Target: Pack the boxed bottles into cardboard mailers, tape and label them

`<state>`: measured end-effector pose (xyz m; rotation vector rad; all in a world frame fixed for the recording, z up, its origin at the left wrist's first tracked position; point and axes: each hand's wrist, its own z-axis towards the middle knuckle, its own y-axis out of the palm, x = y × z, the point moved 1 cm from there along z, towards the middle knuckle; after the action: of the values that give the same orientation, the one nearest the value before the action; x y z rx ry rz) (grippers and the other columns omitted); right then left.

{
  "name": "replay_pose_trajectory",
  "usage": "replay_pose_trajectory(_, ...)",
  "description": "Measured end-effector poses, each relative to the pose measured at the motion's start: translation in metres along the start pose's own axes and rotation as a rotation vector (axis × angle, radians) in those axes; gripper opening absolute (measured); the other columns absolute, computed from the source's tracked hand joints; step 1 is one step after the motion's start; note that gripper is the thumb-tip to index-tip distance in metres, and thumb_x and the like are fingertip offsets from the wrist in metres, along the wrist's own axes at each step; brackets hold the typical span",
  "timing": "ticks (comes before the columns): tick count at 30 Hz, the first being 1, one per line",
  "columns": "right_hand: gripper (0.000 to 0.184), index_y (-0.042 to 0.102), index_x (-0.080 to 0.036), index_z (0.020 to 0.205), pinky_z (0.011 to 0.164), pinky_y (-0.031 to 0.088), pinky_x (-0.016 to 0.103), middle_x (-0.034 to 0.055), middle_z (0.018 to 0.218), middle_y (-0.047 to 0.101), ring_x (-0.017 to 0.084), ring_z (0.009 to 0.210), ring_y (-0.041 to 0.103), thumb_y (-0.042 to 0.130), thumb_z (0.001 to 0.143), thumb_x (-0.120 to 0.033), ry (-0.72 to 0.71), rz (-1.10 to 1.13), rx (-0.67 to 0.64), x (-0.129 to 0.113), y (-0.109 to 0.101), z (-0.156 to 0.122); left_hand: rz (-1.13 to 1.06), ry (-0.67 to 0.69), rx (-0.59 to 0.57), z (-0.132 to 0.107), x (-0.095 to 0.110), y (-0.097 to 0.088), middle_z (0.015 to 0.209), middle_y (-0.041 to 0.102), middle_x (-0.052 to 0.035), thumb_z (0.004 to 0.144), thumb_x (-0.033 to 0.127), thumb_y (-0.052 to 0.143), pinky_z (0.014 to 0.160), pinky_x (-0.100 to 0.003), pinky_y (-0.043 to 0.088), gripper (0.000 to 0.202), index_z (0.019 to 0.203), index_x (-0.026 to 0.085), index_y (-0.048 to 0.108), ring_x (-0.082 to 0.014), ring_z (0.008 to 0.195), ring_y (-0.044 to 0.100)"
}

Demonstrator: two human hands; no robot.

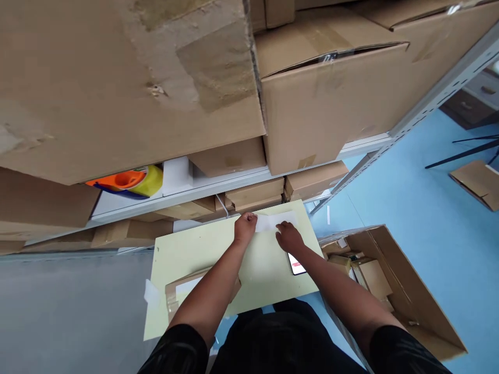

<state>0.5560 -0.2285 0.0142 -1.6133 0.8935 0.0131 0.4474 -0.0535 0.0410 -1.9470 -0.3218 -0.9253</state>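
Note:
A white paper strip (267, 223) lies along the far edge of a pale yellow tabletop (257, 259). At its left end, my left hand (245, 227) is closed, with thumb and fingertips pinching the paper. My right hand (289, 238) is bent over the right part of the strip, its curled fingers closed on the paper; the exact grip is partly hidden. A phone (296, 266) with a lit screen lies beside my right wrist, partly covered by the forearm. Under my left forearm sits a cardboard box (171, 298) with a white sheet (187, 287) on top.
Metal shelving (234, 183) stacked with large cartons (312, 104) rises right behind the table. An orange and yellow item (132, 181) sits on the shelf. An open carton (413, 291) holding small boxes stands at the right. White film (152, 294) hangs over the table's left edge.

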Motion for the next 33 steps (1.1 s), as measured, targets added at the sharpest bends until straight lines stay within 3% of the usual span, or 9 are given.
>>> replay_pose_trajectory(7, 0.062, 0.041, -0.011, 0.157, 0.094, 0.05, 0.045, 0.0232, 0.135, 0.058, 0.034, 0.118, 0.054, 0.044, 0.095, -0.013, 0.009, -0.173, -0.092, -0.01, 0.019, 0.048, -0.039, -0.146, -0.154, -0.001, 0.001, 0.0, 0.068, 0.072, -0.0013, 0.091, 0.036, 0.064, 0.059, -0.023, 0.047, 0.02, 0.082, 0.018, 0.068, -0.0129, 0.057, 0.065)
replay_pose_trajectory(12, 0.064, 0.039, -0.011, 0.158, 0.091, 0.049, 0.045, 0.0243, 0.134, 0.057, 0.034, 0.116, 0.054, 0.043, 0.094, -0.012, -0.005, -0.236, -0.116, -0.008, 0.024, 0.056, -0.094, -0.246, -0.165, 0.0, -0.001, 0.002, 0.072, 0.074, -0.0043, 0.088, 0.028, 0.064, 0.053, -0.022, 0.046, 0.014, 0.084, 0.015, 0.068, -0.0123, 0.052, 0.064)
replay_pose_trajectory(15, 0.066, 0.037, -0.013, 0.159, 0.092, 0.048, 0.044, 0.0234, 0.134, 0.057, 0.033, 0.118, 0.054, 0.043, 0.093, -0.01, -0.009, -0.245, -0.129, -0.006, 0.027, 0.056, -0.109, -0.317, -0.16, -0.002, -0.01, -0.005, 0.067, 0.072, -0.006, 0.084, 0.024, 0.065, 0.052, -0.024, 0.048, 0.012, 0.076, 0.015, 0.065, -0.0147, 0.051, 0.064)
replay_pose_trajectory(20, 0.07, 0.039, -0.012, 0.159, 0.092, 0.048, 0.042, 0.0228, 0.137, 0.058, 0.033, 0.119, 0.055, 0.042, 0.089, -0.005, -0.023, -0.235, -0.146, -0.001, 0.025, 0.058, -0.146, -0.388, -0.089, -0.021, -0.028, -0.046, 0.06, 0.067, -0.0039, 0.083, 0.024, 0.063, 0.049, -0.025, 0.048, 0.019, 0.066, 0.019, 0.057, -0.015, 0.048, 0.062)
replay_pose_trajectory(23, 0.07, 0.039, -0.011, 0.159, 0.094, 0.049, 0.043, 0.0226, 0.133, 0.062, 0.033, 0.118, 0.057, 0.041, 0.089, -0.005, -0.029, -0.214, -0.122, -0.006, 0.018, 0.051, -0.232, -0.317, -0.04, -0.044, -0.028, -0.083, 0.058, 0.066, -0.0007, 0.084, 0.031, 0.064, 0.049, -0.024, 0.049, 0.021, 0.068, 0.021, 0.056, -0.0135, 0.048, 0.06)
replay_pose_trajectory(27, 0.065, 0.039, -0.014, 0.159, 0.105, 0.047, 0.049, 0.0206, 0.135, 0.061, 0.034, 0.126, 0.055, 0.049, 0.096, -0.03, -0.175, 0.035, 0.183, -0.048, 0.003, 0.012, -0.455, -0.162, 0.015, -0.084, -0.012, -0.125, 0.056, 0.065, 0.001, 0.082, 0.045, 0.069, 0.05, -0.024, 0.049, 0.028, 0.073, 0.021, 0.059, -0.0135, 0.048, 0.059)
replay_pose_trajectory(29, 0.08, 0.036, -0.015, 0.16, 0.111, 0.045, 0.053, 0.0203, 0.143, 0.055, 0.036, 0.134, 0.049, 0.062, 0.091, -0.043, -0.319, 0.164, 0.323, -0.083, -0.005, -0.016, -0.553, -0.125, 0.025, -0.105, 0.0, -0.138, 0.055, 0.064, 0.0016, 0.081, 0.049, 0.071, 0.05, -0.025, 0.049, 0.032, 0.074, 0.02, 0.059, -0.0132, 0.047, 0.058)
replay_pose_trajectory(31, 0.086, 0.037, -0.016, 0.159, 0.111, 0.045, 0.055, 0.0198, 0.142, 0.055, 0.036, 0.132, 0.05, 0.069, 0.084, -0.042, -0.392, 0.261, 0.367, -0.12, -0.012, -0.039, -0.646, -0.1, -0.009, -0.124, 0.011, -0.147, 0.053, 0.061, 0.0024, 0.082, 0.05, 0.071, 0.05, -0.024, 0.048, 0.034, 0.075, 0.02, 0.058, -0.0126, 0.046, 0.056)
replay_pose_trajectory(33, 0.069, 0.051, -0.017, 0.15, 0.105, 0.049, 0.052, 0.0186, 0.132, 0.062, 0.034, 0.121, 0.057, 0.066, 0.085, -0.034, -0.397, 0.392, 0.373, -0.153, -0.017, -0.054, -0.733, -0.074, -0.084, -0.142, 0.019, -0.156, 0.056, 0.062, 0.0018, 0.082, 0.052, 0.071, 0.05, -0.025, 0.047, 0.036, 0.076, 0.019, 0.059, -0.0124, 0.047, 0.056)
